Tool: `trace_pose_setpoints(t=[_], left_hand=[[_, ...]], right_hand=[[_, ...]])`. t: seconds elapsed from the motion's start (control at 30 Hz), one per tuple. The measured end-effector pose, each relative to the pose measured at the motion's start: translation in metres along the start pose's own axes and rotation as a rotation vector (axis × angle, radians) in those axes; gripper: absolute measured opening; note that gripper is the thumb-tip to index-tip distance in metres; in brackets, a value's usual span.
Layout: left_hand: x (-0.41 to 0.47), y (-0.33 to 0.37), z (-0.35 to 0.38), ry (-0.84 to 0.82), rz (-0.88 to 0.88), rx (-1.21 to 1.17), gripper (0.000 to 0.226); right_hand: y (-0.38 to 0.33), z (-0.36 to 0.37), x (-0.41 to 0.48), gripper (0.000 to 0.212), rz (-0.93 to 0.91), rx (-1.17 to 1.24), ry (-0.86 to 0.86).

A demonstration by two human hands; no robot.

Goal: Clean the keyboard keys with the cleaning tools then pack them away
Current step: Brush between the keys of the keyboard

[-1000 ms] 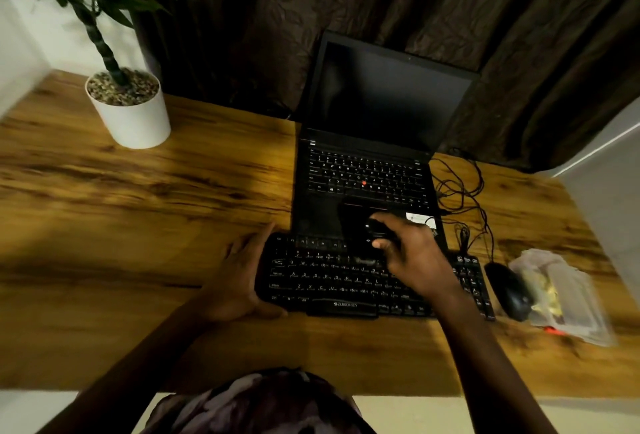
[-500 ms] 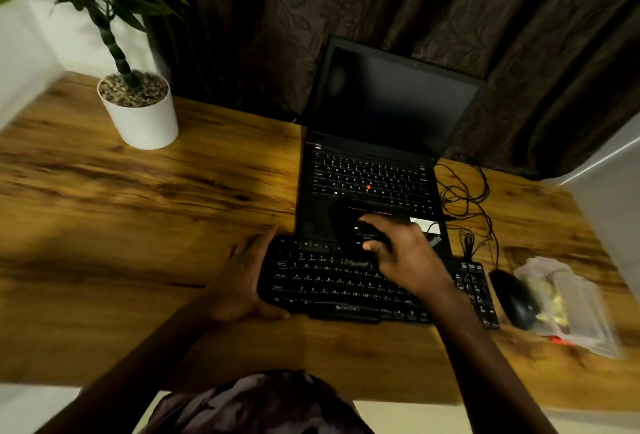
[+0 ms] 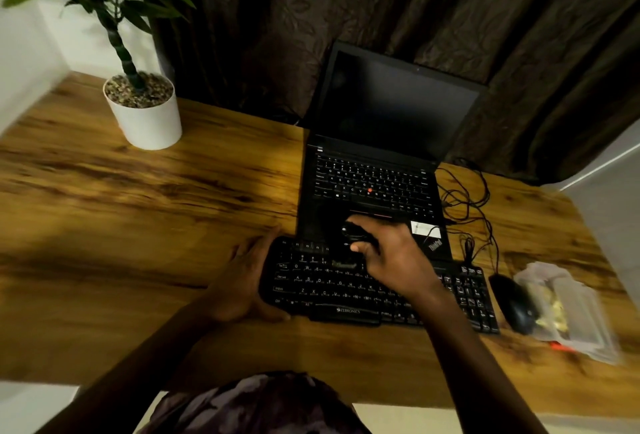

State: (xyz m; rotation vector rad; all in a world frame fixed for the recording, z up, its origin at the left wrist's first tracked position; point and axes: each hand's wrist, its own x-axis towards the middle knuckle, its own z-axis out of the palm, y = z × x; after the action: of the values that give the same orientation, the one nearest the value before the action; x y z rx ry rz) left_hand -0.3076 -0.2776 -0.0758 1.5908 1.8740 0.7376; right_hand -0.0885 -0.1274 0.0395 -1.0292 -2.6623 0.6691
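Keyboard (image 3: 329,291), black plastic, lies on the wooden desk (image 3: 138,226), near side of an open black laptop (image 3: 374,184). Left hand (image 3: 242,281) rests with straight fingers against its left end. Right hand (image 3: 394,260) curls around a small black cleaning tool (image 3: 353,233) over the far key rows. Clear plastic pouch (image 3: 568,309) lies far right.

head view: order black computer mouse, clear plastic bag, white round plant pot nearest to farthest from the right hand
From the right hand, which grips a black cleaning tool:
1. Black computer mouse, to its right.
2. Clear plastic bag, farther right, past the mouse.
3. White round plant pot, far left at the back.
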Motion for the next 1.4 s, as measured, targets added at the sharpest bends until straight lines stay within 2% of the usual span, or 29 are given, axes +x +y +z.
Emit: trace_pose_setpoints(t=[0.2, 0.47, 0.77, 0.97, 1.2, 1.4], left_hand=[[-0.001, 0.0, 0.001, 0.014, 0.023, 0.004, 0.149], [-0.001, -0.004, -0.001, 0.021, 0.026, -0.002, 0.147], [0.0, -0.002, 0.0, 0.032, 0.03, 0.026, 0.144], [0.002, -0.007, 0.002, 0.035, 0.031, 0.046, 0.145], [0.002, -0.005, 0.003, 0.047, 0.024, 0.055, 0.147], [0.001, -0.003, 0.001, 0.017, 0.027, 0.033, 0.143]], right_hand=[[-0.017, 0.023, 0.012, 0.043, -0.047, 0.136, 0.012], [-0.007, 0.005, 0.011, 0.047, -0.015, -0.004, -0.055], [-0.024, 0.029, 0.024, 0.045, -0.066, 0.105, -0.049], [-0.016, 0.017, 0.023, 0.048, -0.031, -0.009, -0.072], [-0.038, 0.037, 0.031, 0.043, -0.09, 0.127, -0.058], [-0.015, 0.018, 0.029, 0.047, -0.044, 0.034, -0.056]])
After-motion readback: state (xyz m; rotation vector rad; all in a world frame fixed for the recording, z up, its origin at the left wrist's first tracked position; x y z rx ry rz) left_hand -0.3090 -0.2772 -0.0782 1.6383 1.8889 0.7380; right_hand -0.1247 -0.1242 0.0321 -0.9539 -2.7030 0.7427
